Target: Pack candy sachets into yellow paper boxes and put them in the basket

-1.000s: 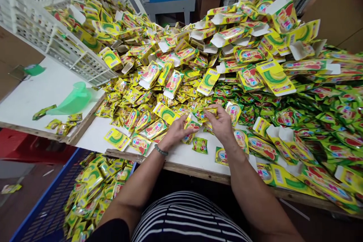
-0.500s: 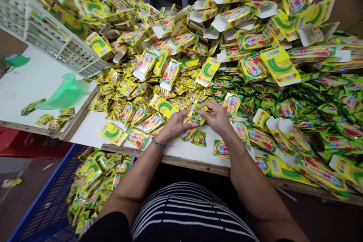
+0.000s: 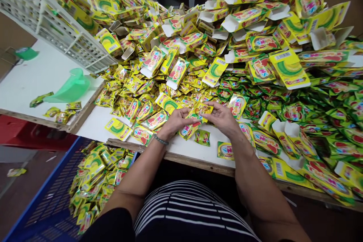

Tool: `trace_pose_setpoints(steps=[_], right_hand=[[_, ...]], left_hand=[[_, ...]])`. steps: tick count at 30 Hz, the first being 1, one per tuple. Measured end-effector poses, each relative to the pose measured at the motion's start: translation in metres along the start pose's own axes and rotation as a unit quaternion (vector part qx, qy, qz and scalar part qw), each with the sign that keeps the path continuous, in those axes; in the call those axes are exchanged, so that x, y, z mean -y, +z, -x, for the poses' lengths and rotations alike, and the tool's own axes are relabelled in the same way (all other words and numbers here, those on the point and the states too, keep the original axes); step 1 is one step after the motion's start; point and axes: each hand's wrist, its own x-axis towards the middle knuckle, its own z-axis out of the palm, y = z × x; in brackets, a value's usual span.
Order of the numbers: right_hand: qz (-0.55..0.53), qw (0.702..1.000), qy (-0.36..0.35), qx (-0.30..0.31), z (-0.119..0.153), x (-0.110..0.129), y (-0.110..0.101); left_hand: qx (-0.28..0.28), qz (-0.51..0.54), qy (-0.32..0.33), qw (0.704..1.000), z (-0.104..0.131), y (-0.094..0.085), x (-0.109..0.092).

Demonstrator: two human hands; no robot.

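At twelve o'clock on the white table, my left hand grips a fruit-printed carton, my right hand pinching a yellow sachet beside it, seemingly for close control; green sachet at six o'clock of them

The left hand holds a small printed carton above the white counter, while the right hand pinches a yellow packet at the carton's end. A green packet lies just below the hands. Behind them, cartons are heaped over yellow and green packets. A green scoop rests at left, beside a tilted white crate; a blue basket full of cartons stands lower left.
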Motion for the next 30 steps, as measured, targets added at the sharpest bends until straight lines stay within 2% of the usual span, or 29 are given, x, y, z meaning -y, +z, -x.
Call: trace_pose_setpoints(steps=[1,3,6,8,10,12,17,19,22,24,26,28,30], right_hand=[[-0.006,1.0,0.003,0.007,0.0,-0.001,-0.001],[0.036,0.999,-0.017,-0.017,0.001,0.001,-0.001],[0.152,0.98,-0.097,-0.086,0.005,0.008,0.004],[0.202,0.965,-0.129,-0.104,0.006,0.012,0.008],[0.212,0.965,-0.115,-0.103,0.007,0.012,0.009],[0.202,0.972,-0.071,-0.092,0.006,0.009,0.007],[0.134,0.991,0.01,-0.017,0.004,0.003,-0.002],[0.097,0.995,0.016,-0.025,0.003,0.005,-0.004],[0.061,0.995,0.022,-0.08,0.004,0.007,-0.002],[0.085,0.99,0.004,-0.115,0.003,0.007,0.001],[0.141,0.979,-0.05,-0.136,0.003,0.004,0.004],[0.189,0.968,-0.098,-0.135,0.002,0.0,0.006],[0.208,0.964,-0.106,-0.123,0.001,-0.003,0.007]], left_hand=[[0.003,-0.005,-0.003,1.0,0.001,-0.001,-0.001],[0.011,-0.026,0.0,1.0,0.002,-0.001,-0.003],[0.023,-0.06,0.019,0.998,0.004,0.0,-0.006],[0.027,-0.067,0.024,0.997,0.005,0.0,-0.008],[0.025,-0.062,0.021,0.998,0.005,0.001,-0.007],[0.016,-0.063,0.022,0.998,0.005,0.001,-0.005],[-0.012,-0.119,0.039,0.992,0.002,-0.001,0.002],[-0.01,-0.13,0.056,0.99,0.001,0.0,0.003],[0.046,-0.094,0.066,0.992,0.002,0.002,0.001],[0.067,-0.048,0.05,0.995,0.003,0.003,0.002],[0.048,-0.022,0.038,0.998,0.004,0.003,0.003],[0.018,-0.024,0.049,0.998,0.004,0.003,0.005],[0.008,-0.039,0.062,0.997,0.003,0.002,0.006]])
